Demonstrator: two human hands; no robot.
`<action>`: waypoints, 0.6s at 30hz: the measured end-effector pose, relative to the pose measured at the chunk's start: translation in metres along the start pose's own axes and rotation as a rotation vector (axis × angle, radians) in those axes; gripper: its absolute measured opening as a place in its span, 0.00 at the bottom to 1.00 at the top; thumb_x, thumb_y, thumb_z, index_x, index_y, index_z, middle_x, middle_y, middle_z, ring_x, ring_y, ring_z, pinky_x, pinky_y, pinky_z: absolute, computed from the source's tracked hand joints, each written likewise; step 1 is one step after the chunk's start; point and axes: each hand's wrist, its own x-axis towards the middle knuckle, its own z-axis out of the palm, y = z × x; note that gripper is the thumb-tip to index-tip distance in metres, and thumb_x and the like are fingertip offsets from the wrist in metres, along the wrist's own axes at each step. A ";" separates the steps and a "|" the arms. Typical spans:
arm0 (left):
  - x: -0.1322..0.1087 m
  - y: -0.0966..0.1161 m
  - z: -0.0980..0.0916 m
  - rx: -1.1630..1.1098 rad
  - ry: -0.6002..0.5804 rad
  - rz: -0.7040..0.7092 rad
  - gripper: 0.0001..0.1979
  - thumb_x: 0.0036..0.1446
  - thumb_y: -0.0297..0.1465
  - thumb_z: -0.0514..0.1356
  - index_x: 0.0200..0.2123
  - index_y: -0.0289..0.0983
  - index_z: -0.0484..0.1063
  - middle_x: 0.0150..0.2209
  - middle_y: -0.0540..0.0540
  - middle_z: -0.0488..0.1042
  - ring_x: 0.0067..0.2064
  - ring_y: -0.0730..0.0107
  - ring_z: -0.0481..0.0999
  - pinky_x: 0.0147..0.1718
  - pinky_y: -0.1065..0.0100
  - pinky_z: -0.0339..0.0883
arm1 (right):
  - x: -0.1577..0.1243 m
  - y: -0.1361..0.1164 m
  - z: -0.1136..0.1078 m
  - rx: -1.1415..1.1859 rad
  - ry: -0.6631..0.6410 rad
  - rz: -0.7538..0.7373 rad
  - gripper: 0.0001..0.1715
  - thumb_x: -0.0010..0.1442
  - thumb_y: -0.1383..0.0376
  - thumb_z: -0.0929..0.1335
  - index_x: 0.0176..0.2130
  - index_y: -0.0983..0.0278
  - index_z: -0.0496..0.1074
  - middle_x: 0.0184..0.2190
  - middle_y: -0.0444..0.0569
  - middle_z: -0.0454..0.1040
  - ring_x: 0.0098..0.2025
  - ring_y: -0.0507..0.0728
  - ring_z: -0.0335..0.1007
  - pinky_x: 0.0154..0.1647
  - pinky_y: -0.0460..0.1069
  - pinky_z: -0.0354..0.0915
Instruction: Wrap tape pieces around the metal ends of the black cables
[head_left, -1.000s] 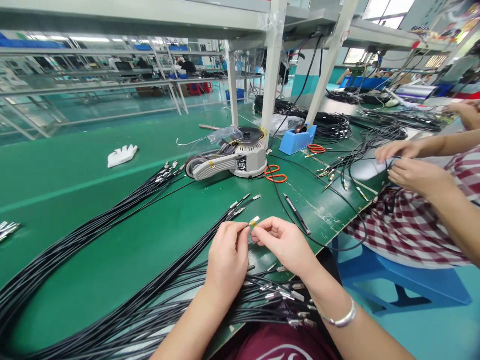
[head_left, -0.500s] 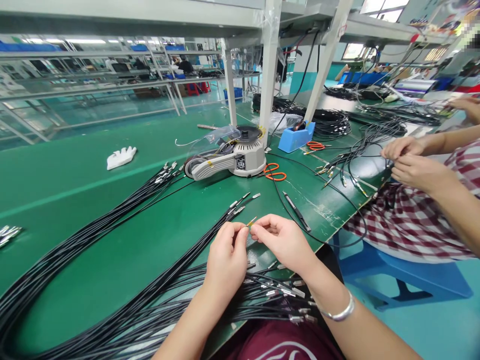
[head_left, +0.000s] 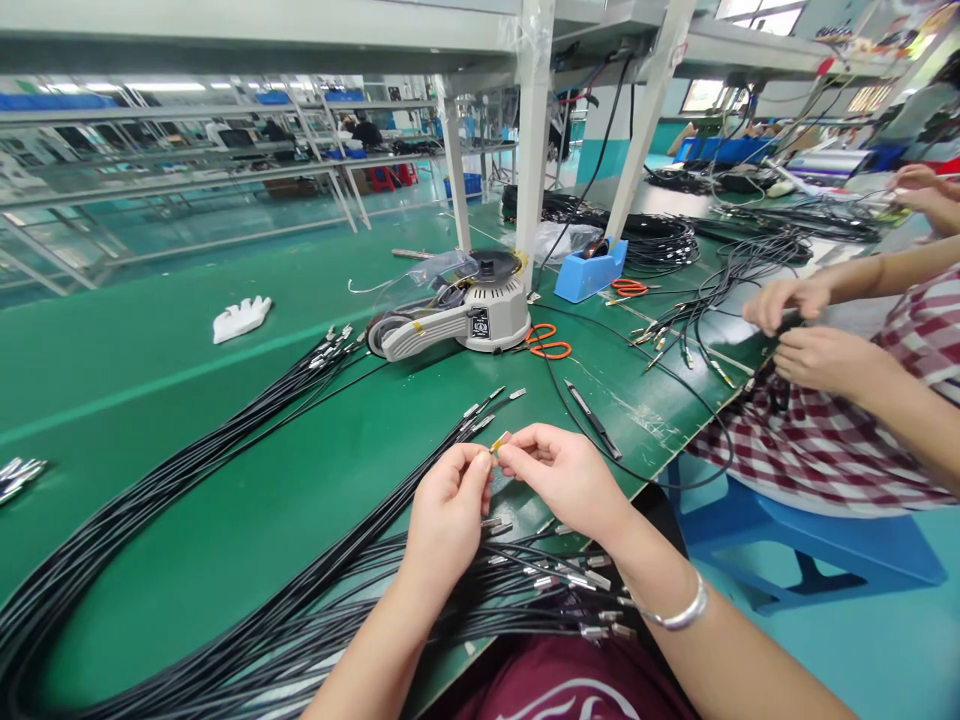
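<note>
Both hands meet above the near edge of the green table. My left hand (head_left: pixel 448 505) is closed, thumb and forefinger pinching a cable end (head_left: pixel 500 440) with a yellow wrap and a small metal tip. From the other side my right hand (head_left: pixel 566 478) pinches the same piece; its fingertips hide part of it. Just beyond the hands lie the metal connectors of a bundle of black cables (head_left: pixel 390 515). Below them more black cables (head_left: pixel 360 620) with silver connectors (head_left: pixel 574 578) reach the table edge.
Ahead stands a grey tape dispenser (head_left: pixel 491 310) beside orange-handled scissors (head_left: pixel 549 342). A utility knife (head_left: pixel 592 418) lies right of my hands. Further back are a blue tape holder (head_left: pixel 592 272), a white glove (head_left: pixel 241 319) and cable coils (head_left: pixel 660 245). A co-worker's hands (head_left: pixel 817 340) work at the right.
My hands keep pinching the cable end and have shifted only slightly. More yellow and a wider pale metal tip now show between the fingers. The co-worker's hands have moved apart a little.
</note>
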 end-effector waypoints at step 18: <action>0.011 0.007 -0.027 -0.426 -0.612 -0.198 0.15 0.55 0.35 0.58 0.20 0.34 0.62 0.16 0.54 0.57 0.17 0.81 0.55 0.17 0.74 0.51 | 0.004 -0.007 -0.013 -0.264 -0.100 -0.347 0.06 0.56 0.64 0.69 0.29 0.63 0.73 0.28 0.45 0.75 0.29 0.51 0.70 0.32 0.45 0.66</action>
